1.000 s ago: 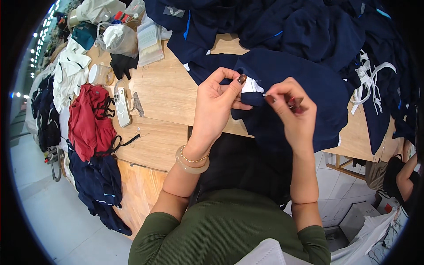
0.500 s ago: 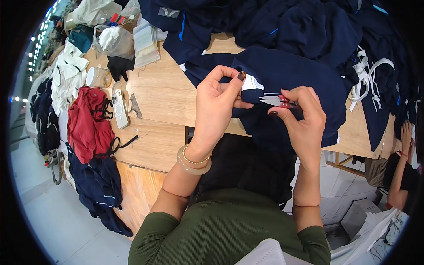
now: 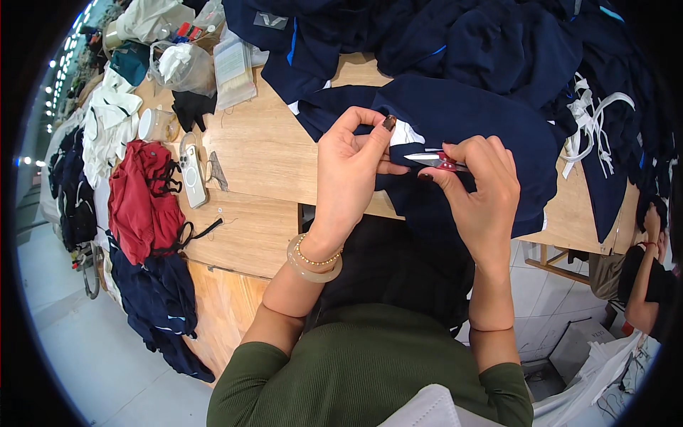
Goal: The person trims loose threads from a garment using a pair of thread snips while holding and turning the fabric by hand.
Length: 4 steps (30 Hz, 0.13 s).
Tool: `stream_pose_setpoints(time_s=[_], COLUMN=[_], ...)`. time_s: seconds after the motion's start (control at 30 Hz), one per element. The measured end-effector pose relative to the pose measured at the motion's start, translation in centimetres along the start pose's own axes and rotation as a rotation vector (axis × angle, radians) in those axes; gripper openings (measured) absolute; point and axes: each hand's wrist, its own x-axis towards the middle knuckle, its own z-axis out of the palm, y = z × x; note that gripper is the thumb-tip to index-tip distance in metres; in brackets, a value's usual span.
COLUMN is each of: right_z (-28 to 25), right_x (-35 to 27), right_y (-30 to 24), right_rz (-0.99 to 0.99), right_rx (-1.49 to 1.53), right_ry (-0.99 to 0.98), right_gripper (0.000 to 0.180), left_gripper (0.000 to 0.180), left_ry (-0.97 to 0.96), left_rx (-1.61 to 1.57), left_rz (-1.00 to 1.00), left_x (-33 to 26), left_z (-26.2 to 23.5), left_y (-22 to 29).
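A dark navy garment (image 3: pixel 469 107) lies across the table in front of me, with a small white patch (image 3: pixel 407 134) of fabric showing at its near edge. My left hand (image 3: pixel 352 146) pinches that edge between thumb and fingers, just left of the white part. In my right hand (image 3: pixel 480 174) is a pair of red-handled thread snips (image 3: pixel 442 161). Their pointed metal blades point left and rest against the navy edge below the white fabric. Whether a thread lies between the blades is too small to tell.
More navy garments (image 3: pixel 484 43) pile up at the back. White cords (image 3: pixel 597 121) lie at right, near a co-worker's arm (image 3: pixel 644 277). On the left are a red garment (image 3: pixel 146 206), a phone (image 3: pixel 192 174), a plastic jar (image 3: pixel 158 124) and white clothes (image 3: pixel 110 110).
My right hand has brought the snips a little to the left, onto the garment edge, and their blades look closer together. My left hand keeps its pinch. The co-worker's hand has shifted slightly.
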Motion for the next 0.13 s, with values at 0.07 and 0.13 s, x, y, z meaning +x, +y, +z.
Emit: stream_pose_setpoints(time_s=[0.07,0.13], right_z=[-0.25,-0.30], right_x=[-0.25,-0.76], right_y=[0.13,0.21], right_rz=[-0.005,0.378], right_rx=[-0.013,0.484], right_ry=[-0.012,0.028], right_gripper=[0.030,0.024], left_gripper=[0.013,0.013], left_ry=[0.002,-0.027], left_rx=[-0.011,-0.035], left_rz=[-0.007,0.009], left_x=[0.02,-0.03], left_z=[-0.10,-0.16], left_y=[-0.01,0.00])
